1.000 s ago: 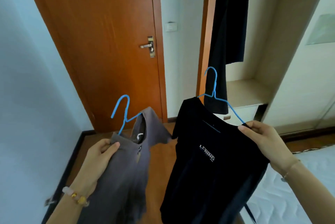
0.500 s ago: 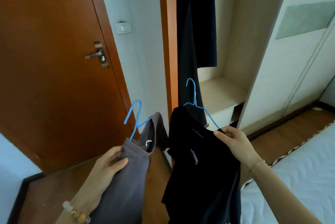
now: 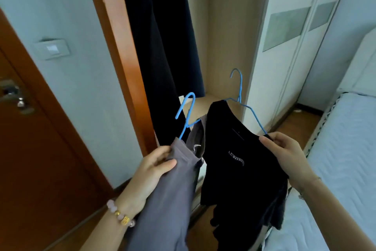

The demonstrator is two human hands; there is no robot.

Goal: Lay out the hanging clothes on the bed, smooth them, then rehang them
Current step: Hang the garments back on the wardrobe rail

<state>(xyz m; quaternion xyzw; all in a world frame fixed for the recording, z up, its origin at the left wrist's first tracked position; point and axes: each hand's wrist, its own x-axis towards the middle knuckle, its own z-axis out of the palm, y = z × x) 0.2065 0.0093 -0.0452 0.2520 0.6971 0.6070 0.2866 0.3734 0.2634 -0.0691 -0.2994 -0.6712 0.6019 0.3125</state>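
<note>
My left hand (image 3: 154, 167) grips the shoulder of a grey shirt (image 3: 168, 200) that hangs on a blue hanger (image 3: 186, 114). My right hand (image 3: 284, 153) pinches the shoulder of a black T-shirt (image 3: 240, 165) with white lettering, hung on a second blue hanger (image 3: 241, 96). Both garments are held up in front of the open wardrobe (image 3: 225, 27). A dark garment (image 3: 162, 37) hangs inside the wardrobe at its left side. The bed (image 3: 335, 159), with a white quilted cover, lies to the right.
An orange-brown door (image 3: 30, 149) with a metal handle (image 3: 14, 96) stands at the left, and a light switch (image 3: 53, 49) is on the wall beside it. White sliding wardrobe doors (image 3: 295, 37) stand right of the open bay. Wooden floor shows below.
My view has turned right, so the door has slid left and the bed has come further into view. Both shirts are now nearer the open wardrobe bay. My grips are unchanged.
</note>
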